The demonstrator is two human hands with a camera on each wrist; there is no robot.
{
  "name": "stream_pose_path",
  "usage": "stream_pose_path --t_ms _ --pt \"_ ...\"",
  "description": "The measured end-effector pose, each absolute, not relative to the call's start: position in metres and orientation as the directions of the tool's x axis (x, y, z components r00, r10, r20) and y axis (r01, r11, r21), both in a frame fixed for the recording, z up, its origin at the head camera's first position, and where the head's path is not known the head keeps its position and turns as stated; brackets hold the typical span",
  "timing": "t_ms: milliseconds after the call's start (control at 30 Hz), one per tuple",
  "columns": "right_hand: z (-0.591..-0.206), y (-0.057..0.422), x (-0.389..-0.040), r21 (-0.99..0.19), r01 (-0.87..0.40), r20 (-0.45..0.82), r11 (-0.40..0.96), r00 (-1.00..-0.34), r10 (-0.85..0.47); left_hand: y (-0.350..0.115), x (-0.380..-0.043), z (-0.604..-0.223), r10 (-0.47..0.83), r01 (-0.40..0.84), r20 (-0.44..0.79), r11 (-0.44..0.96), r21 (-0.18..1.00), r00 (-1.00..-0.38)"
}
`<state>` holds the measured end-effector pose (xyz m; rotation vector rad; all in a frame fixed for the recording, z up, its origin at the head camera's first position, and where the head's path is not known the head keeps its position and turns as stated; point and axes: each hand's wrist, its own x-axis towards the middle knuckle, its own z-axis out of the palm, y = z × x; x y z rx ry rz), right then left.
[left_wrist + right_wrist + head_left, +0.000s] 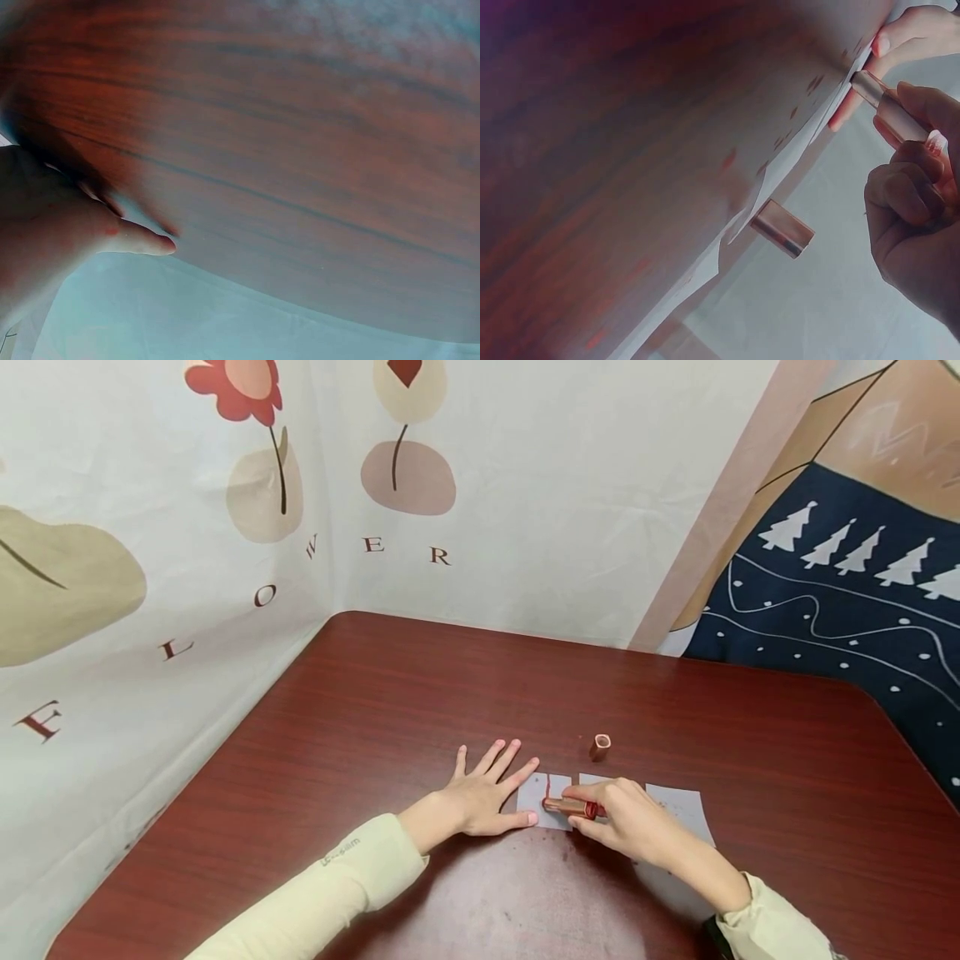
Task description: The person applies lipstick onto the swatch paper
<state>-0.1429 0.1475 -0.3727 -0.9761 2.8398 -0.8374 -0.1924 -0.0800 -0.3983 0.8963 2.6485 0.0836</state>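
Pinched a lipstick [566, 807] between thumb and fingers of the right hand [626, 814], at a red line [548, 785] on the leftmost paper [534, 795], with a tip too small to make out. Spread wide the left hand [480, 800] on the table [420, 693], fingers apart. Hid much of the middle sheet [592, 779] behind the right.
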Motion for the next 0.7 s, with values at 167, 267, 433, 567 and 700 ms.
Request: stream_pose_path --t_ms 167,267,433,567,700 --pt "-0.3715 0.1467 -0.1414 -0.492 -0.565 0.148 0.662 -0.804 -0.576 -0.0808 -0.1913 -0.3977 0.597 0.574 -0.301 0.801 0.169 -0.744" --pt "-0.3715 0.1468 -0.1406 -0.493 -0.562 0.146 0.664 -0.806 -0.573 -0.0807 -0.1911 -0.3971 0.597 0.575 -0.302 0.801 0.169 -0.743" --pt "-0.3716 0.1468 -0.1394 -0.504 -0.555 0.141 0.662 -0.809 -0.571 -0.0809 -0.1913 -0.3972 0.597 0.575 -0.307 0.801 0.168 -0.741" --pt "-0.3723 0.1468 -0.1387 -0.509 -0.552 0.142 0.661 -0.810 -0.569 -0.0811 -0.1916 -0.3988 0.600 0.574 -0.306 0.799 0.178 -0.740" --pt "-0.3725 0.1467 -0.1384 -0.510 -0.550 0.141 0.661 -0.812 -0.566 -0.0814 -0.1918 -0.4003 0.602 0.571 -0.304 0.798 0.192 -0.739"
